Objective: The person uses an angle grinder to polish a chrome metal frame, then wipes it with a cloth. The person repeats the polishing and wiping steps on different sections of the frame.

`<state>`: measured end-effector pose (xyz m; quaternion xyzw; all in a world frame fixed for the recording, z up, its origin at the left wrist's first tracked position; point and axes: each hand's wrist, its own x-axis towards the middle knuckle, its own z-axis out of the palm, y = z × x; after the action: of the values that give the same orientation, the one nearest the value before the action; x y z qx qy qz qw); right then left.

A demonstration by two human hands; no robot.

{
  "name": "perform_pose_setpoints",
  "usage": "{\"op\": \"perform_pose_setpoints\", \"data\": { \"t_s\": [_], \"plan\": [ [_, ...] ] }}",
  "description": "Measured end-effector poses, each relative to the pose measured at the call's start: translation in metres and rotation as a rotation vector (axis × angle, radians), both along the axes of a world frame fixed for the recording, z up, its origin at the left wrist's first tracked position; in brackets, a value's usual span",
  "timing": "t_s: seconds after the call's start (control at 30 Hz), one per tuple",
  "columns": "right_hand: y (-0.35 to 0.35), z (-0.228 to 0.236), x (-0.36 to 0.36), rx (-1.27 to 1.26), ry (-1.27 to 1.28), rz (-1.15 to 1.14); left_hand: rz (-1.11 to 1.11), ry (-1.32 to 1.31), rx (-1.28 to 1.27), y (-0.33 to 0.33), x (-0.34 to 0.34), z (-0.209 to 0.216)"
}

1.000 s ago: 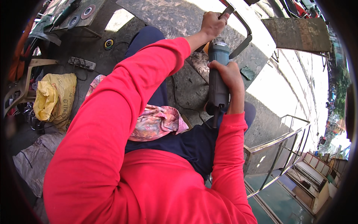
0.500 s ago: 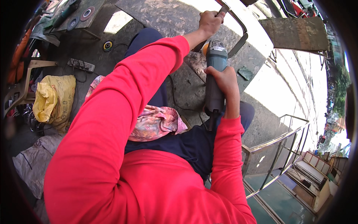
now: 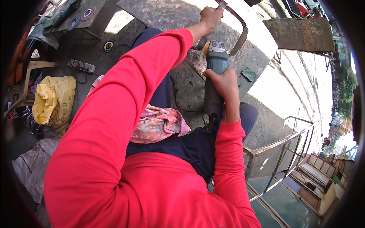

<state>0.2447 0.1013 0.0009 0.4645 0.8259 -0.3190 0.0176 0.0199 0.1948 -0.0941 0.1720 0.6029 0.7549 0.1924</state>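
Angle grinder, grey-blue and cylindrical, is clenched in the right hand; the left hand grips a curved, flat metal bar over rough concrete.

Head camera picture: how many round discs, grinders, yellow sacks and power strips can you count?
Round discs: 3, two on the metal stand and one on the ground
Grinder: 1, held by the right hand
Yellow sack: 1
Power strip: 1
Total: 6
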Motion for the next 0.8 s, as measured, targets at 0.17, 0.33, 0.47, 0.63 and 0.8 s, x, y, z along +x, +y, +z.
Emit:
{"op": "perform_pose_setpoints", "data": {
  "t_s": [0.17, 0.33, 0.47, 0.63, 0.8],
  "plan": [
    [0.0, -0.001, -0.001, 0.0, -0.013, -0.002, 0.021, 0.007, -0.064, 0.013, -0.005, -0.009],
    [0.001, -0.002, -0.001, -0.004, -0.009, -0.004, -0.016, 0.033, -0.075, 0.008, -0.006, -0.005],
    [0.001, 0.0, -0.003, 0.004, -0.021, -0.011, -0.063, 0.026, -0.12, 0.002, -0.007, 0.002],
    [0.0, 0.0, -0.005, 0.015, -0.023, -0.014, -0.046, 0.041, -0.145, 0.003, -0.011, -0.002],
    [0.001, -0.003, -0.009, 0.024, -0.018, -0.029, -0.003, 0.095, -0.142, 0.008, -0.016, -0.01]
  ]
}}
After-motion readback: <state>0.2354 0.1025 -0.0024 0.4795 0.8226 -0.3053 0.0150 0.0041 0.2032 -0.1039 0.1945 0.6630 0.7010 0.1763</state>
